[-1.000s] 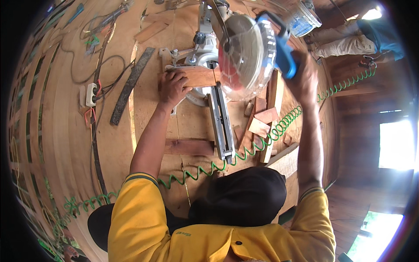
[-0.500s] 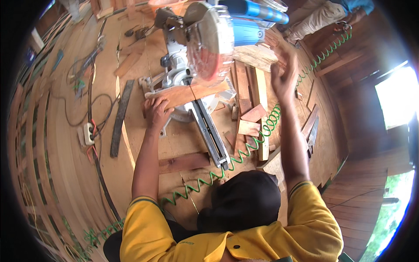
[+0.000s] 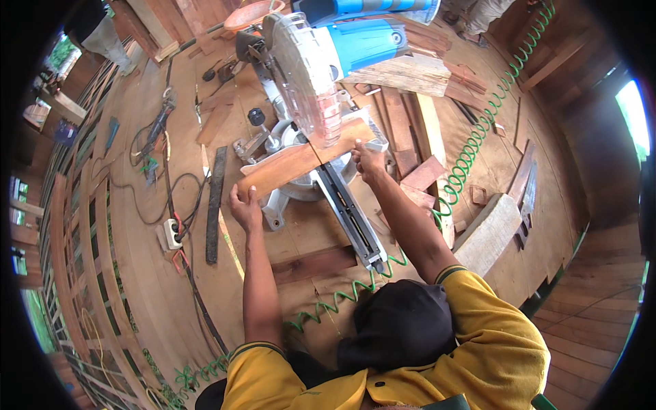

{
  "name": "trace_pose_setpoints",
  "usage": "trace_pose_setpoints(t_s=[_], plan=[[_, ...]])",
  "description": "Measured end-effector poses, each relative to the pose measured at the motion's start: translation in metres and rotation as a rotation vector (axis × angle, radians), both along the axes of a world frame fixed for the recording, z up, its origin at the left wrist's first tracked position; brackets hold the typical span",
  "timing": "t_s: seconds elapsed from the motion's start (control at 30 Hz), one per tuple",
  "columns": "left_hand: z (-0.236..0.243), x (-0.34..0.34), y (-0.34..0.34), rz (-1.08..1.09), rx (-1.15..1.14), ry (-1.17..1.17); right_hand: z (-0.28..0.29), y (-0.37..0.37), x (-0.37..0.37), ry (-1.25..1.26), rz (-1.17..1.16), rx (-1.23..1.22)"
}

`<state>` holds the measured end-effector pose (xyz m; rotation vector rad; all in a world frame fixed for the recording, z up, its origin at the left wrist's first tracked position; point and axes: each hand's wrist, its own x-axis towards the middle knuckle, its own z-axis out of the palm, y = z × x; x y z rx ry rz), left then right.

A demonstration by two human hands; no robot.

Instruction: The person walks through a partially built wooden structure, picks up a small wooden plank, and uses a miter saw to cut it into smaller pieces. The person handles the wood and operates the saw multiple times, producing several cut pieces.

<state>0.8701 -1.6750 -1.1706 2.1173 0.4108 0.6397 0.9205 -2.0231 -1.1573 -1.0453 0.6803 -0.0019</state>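
Observation:
A wooden board (image 3: 283,169) lies slantwise across the table of a blue mitre saw (image 3: 365,48). A thin dark line crosses the board below the blade; I cannot tell whether it parts the wood fully. My left hand (image 3: 247,209) grips the board's left end, thumb on top. At the right end my right hand (image 3: 370,164) pinches the near edge, its thumb also on top. Above the board hangs the saw's clear blade guard (image 3: 304,82). The saw's long slotted arm (image 3: 348,219) reaches toward me between my forearms.
A coiled green hose (image 3: 471,150) runs along the right. Offcuts (image 3: 425,172), a pale thick plank (image 3: 486,232) and a handsaw (image 3: 527,205) lie right. On the left are a dark strip (image 3: 216,205), a white socket block (image 3: 170,235) and cables. Another person's legs (image 3: 482,17) show far right.
My right hand has come down from the raised position at the right onto the board's right end. My left hand has shifted its hold to the left end. The view has also shifted.

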Motion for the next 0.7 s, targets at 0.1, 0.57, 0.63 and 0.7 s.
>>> trace_pose_setpoints(t_s=[0.1,0.57,0.63,0.7], plan=[[-0.015,0.008,0.003,-0.102,-0.538,0.064,-0.014,-0.007,0.01,0.074,-0.021,-0.046],[0.035,-0.144,-0.016,-0.497,-1.399,0.18,0.054,0.067,-0.213,-0.113,0.185,0.081],[0.031,-0.163,-0.012,-0.543,-1.476,0.147,0.042,0.082,-0.218,-0.299,0.149,-0.02],[0.026,-0.177,0.004,-0.531,-1.438,0.177,0.052,0.094,-0.226,-0.326,0.146,0.095]])
